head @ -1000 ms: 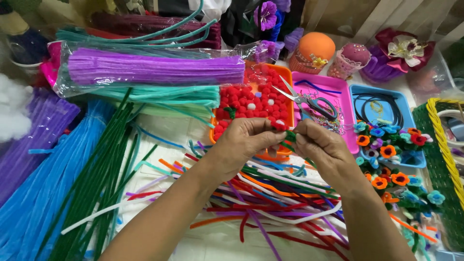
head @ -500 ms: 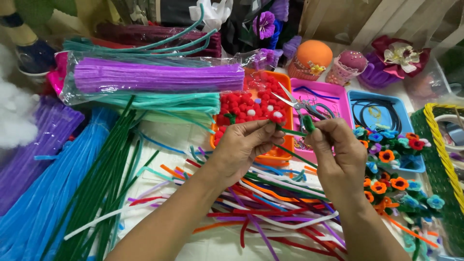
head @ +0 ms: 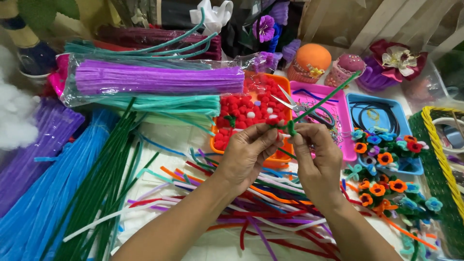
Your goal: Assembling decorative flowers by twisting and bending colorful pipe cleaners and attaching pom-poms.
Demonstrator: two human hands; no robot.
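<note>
Craft supplies crowd the whole table [head: 203, 249], with bundles of fuzzy wire down its left edge and trays along the far side. I have both hands up over the middle, just in front of the orange tray [head: 282, 157] of red pompoms [head: 246, 113]. My left hand [head: 246, 154] pinches one end of a green wire [head: 325, 99] between thumb and fingertips, and my right hand [head: 316, 162] grips the same wire at a small twisted knot, the two sets of fingertips almost touching. Compared with half a second ago, the free end of the wire now rises in a long straight line up and to the right, across the pink tray [head: 345, 145] toward the far right corner, where before it was a short stub between my fingers. I judge that the twist has tightened and the stem is taking shape. What I grip under the knot is hard to tell: something red shows by my left fingertips, but I cannot say whether it is a pompom in my hold or one in the tray behind. Scissors [head: 302, 107] lie partly hidden behind the wire, and the finished flowers [head: 386, 159] at the right edge are cut off.
</note>
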